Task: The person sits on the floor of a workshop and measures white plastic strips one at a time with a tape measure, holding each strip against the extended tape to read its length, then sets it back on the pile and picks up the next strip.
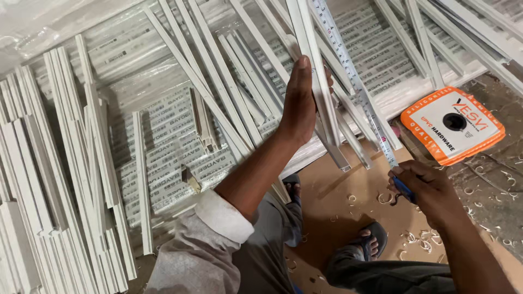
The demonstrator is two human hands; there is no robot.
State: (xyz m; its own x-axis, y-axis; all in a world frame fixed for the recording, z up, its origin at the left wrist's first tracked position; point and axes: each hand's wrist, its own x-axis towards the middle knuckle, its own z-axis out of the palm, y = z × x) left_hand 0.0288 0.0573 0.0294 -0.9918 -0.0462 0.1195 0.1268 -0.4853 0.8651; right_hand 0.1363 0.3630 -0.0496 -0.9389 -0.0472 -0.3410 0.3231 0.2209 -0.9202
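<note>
I see a broad bed of white plastic profile strips (163,136) filling the left and top of the view, some bundled in printed clear wrap, many loose and lying at crossed angles. Below them, at lower right, is brown floor (338,201) strewn with curled white shavings (385,198); that patch is the only open room, and my two sandalled feet (371,239) sit in it.

At the right edge lies a flat orange and white square pack (452,124) with a dark hole in its middle, partly on the floor and touching the end of the strip pile.

The thing in hand is a long white strip (318,81), narrow and channel-shaped, running from the top edge down to a cut end just above the floor. My left hand (299,103) is wrapped around its middle, fingers clenched on it, thumb side facing me.

Just beside it, on its right, a metal tape measure blade (354,81) runs parallel, pale with fine markings. My right hand (427,190) grips the lower end of the blade, fingers closed over a small blue part (404,189) of the tape, near the strip's cut end.
</note>
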